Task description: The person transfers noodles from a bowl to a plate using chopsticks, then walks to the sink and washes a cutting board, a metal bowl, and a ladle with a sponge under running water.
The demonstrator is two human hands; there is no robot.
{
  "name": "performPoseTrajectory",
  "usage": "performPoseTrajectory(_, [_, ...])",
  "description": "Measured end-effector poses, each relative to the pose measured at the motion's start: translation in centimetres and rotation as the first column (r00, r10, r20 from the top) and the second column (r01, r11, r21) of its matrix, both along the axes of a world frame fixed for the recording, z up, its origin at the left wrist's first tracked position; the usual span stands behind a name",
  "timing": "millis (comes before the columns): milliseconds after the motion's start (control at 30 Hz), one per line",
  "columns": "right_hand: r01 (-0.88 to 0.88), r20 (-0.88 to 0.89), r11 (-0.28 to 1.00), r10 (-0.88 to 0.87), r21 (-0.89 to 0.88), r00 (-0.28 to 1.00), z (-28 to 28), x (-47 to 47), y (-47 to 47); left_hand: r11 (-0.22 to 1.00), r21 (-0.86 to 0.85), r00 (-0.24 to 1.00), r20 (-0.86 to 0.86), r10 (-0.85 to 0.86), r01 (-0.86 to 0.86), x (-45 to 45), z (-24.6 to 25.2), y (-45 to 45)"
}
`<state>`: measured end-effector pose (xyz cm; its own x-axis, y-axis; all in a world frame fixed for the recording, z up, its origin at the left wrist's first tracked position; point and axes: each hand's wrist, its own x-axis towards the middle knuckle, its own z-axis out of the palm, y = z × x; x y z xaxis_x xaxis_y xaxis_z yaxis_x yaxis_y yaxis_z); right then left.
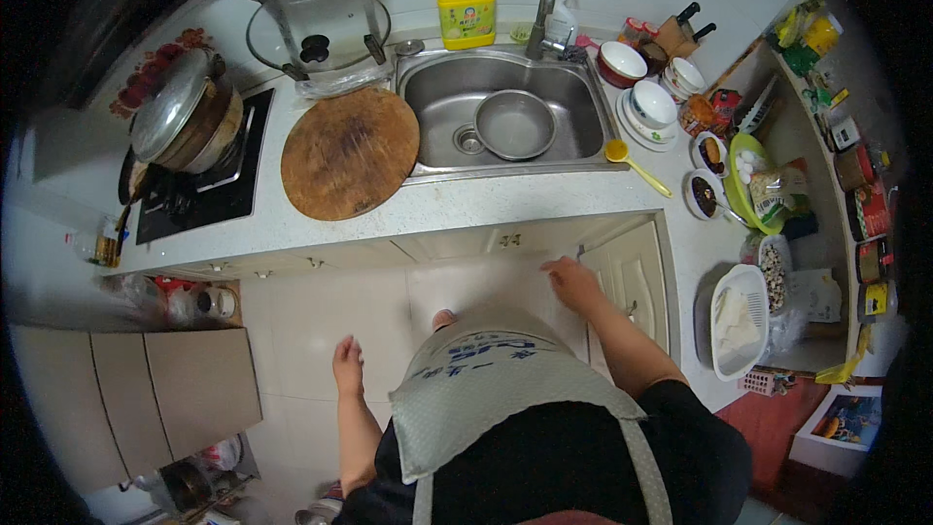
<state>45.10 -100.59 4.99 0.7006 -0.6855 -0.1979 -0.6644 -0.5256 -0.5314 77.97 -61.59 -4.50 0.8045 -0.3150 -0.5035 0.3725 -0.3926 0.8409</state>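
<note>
My left hand hangs over the tiled floor, its fingers loosely bent and holding nothing that I can see. My right hand is held out in front of the cabinet doors below the sink, with nothing visible in it. On the white counter ahead lies a round wooden cutting board. Beside it, the steel sink holds a round metal basin. A yellow ladle or spoon rests at the sink's right rim.
A lidded pot stands on the black stove at left. A glass lid leans behind the board. White bowls, sauce dishes, a green tray and a white plastic basket line the right counter. A knife block is in the corner.
</note>
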Motion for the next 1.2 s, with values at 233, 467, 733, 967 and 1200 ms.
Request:
performPoseTrajectory(233, [0.413, 0.205, 0.906, -0.389, -0.089, 0.898, 1.2, -2.0, -5.0, 0.892, -0.078, 0.86, 0.312, -0.403, 0.446, 7.2, 8.2, -19.3])
performPoseTrajectory(467, [0.398, 0.198, 0.914, -0.378, -0.076, 0.905, 0.7, -2.5, -14.9, 0.781, 0.445, 0.484, 0.615, -0.622, 0.437, 6.6, 10.9, -32.8])
performPoseTrajectory(733, [0.202, 0.181, 0.96, -0.167, -0.193, 0.969, 1.2, 1.1, -26.4, 0.358, 0.929, 0.339, 0.307, -0.889, 0.097, 8.4, 10.8, -35.2])
performPoseTrajectory(967, [0.367, 0.123, 0.916, -0.35, -0.162, 0.929, 3.1, -2.4, -27.6, 0.336, 0.939, 0.318, 0.297, -0.9, 0.074, 8.4, 11.6, -35.2])
performPoseTrajectory(1200, [0.475, 0.004, 0.787, -0.515, -0.393, 0.857, -0.5, -6.6, -25.5, 0.446, 0.886, 0.319, 0.389, -0.864, 0.128, 8.9, 9.8, -34.8])
